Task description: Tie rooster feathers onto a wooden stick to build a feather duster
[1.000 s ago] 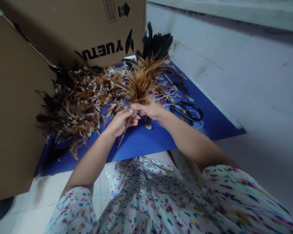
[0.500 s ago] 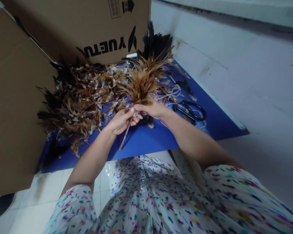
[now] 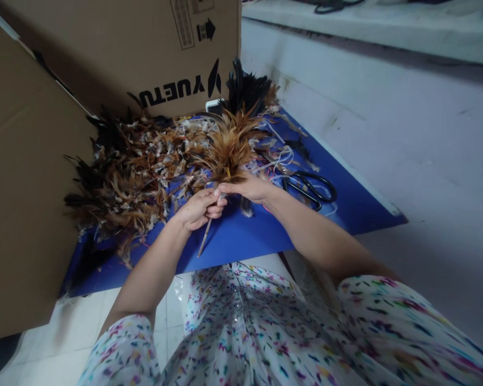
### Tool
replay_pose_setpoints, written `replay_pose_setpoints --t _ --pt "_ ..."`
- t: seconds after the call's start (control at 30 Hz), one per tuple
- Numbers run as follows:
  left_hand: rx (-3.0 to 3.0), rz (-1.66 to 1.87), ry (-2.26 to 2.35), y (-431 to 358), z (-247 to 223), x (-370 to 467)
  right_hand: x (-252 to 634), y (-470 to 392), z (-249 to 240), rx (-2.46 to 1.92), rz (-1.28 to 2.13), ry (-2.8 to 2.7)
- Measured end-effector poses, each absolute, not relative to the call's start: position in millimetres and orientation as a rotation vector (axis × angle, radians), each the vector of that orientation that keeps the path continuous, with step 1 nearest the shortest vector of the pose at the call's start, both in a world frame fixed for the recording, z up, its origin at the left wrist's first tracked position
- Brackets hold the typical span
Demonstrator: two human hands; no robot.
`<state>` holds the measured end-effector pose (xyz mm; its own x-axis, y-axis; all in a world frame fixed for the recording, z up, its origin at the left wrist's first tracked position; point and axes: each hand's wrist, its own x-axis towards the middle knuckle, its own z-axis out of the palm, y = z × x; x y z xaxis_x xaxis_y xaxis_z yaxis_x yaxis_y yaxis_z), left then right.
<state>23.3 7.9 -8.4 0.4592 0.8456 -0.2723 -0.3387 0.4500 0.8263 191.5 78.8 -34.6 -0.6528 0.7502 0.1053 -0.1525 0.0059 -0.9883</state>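
Observation:
A feather duster (image 3: 228, 147) with brown and golden feathers points away from me, its thin stick (image 3: 203, 241) slanting down toward the table's near edge. My left hand (image 3: 201, 208) is closed around the stick just below the feathers. Right beside it, my right hand (image 3: 245, 187) is closed on the base of the feathers, thumb close to the left thumb. Whatever lies between the fingertips is mostly hidden. To the left spreads a large heap of loose brown and black feathers (image 3: 132, 177). Black-handled scissors (image 3: 314, 187) lie right of my right hand.
The blue tabletop (image 3: 245, 236) meets a pale wall (image 3: 366, 123) on the right. Large cardboard boxes (image 3: 104, 48) stand behind and at the left. White string (image 3: 284, 158) lies near the scissors. A bunch of black feathers (image 3: 247, 94) and a white-edged object (image 3: 214, 105) are at the back.
The view has tilted up slightly, so the scene sits lower. My left fingers have curled more tightly around the stick. The duster stays in both hands.

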Motion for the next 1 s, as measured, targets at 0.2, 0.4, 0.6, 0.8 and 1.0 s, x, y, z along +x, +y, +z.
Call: replay_pose_setpoints --t 0.2,0.4,0.6,0.8,1.0 --pt "0.722 0.821 0.745 8.0 -11.1 23.5 190.9 78.6 -33.5 -0.579 1.787 -1.632" --pt "0.793 0.815 0.744 9.4 -15.9 20.4 188.4 74.3 -29.6 -0.631 1.819 -1.617" --pt "0.844 0.801 0.804 8.8 -15.8 20.4 191.1 75.2 -27.2 -0.618 1.812 -1.753" --pt "0.84 0.806 0.838 7.4 -14.6 22.1 192.3 75.4 -24.9 -0.598 1.797 -1.814" --pt "0.834 0.857 0.877 5.5 -10.5 25.6 192.1 76.2 -24.7 -0.626 1.746 -1.783"
